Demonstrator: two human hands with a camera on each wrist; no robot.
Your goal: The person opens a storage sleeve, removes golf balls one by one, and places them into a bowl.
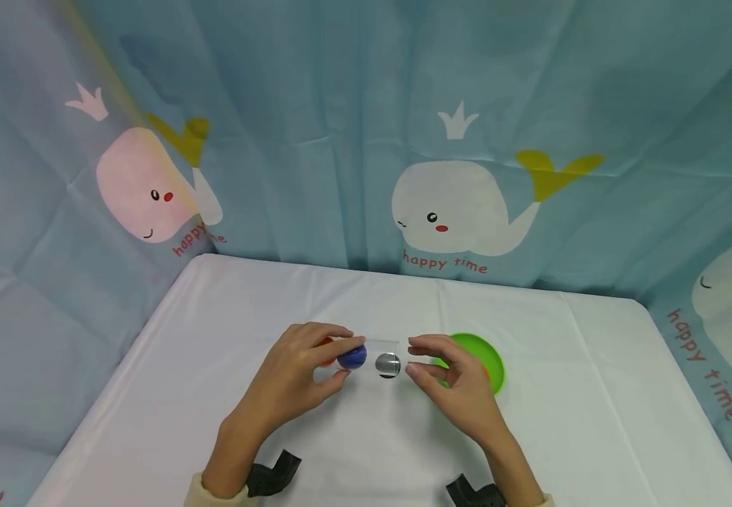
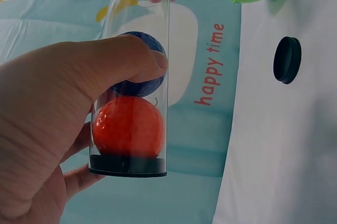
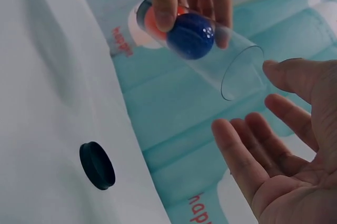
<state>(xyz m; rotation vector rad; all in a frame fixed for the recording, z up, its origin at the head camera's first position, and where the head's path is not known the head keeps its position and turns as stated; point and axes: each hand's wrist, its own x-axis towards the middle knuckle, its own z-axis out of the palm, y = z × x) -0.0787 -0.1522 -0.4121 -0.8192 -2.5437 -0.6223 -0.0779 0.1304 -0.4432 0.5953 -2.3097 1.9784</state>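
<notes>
My left hand point(image 1: 299, 370) grips a clear tube point(image 2: 142, 13) with thumb and fingers around it. Inside the tube, a blue golf ball point(image 2: 142, 84) sits against an orange-red golf ball point(image 2: 129, 129), which rests by the black end cap point(image 2: 128, 165). The tube's other end has no cap on it, as the right wrist view shows. Close to that end is my right hand point(image 1: 457, 377), its fingers spread and holding nothing. A loose black cap point(image 3: 97, 166) lies on the table, beneath the tube's uncapped end in the head view.
A green bowl point(image 1: 497, 359) stands on the white-covered table point(image 1: 594, 394), partly hidden behind my right hand, with something orange point(image 1: 487, 374) in it. A blue curtain point(image 1: 315, 204) with whale prints hangs along the table's back and sides.
</notes>
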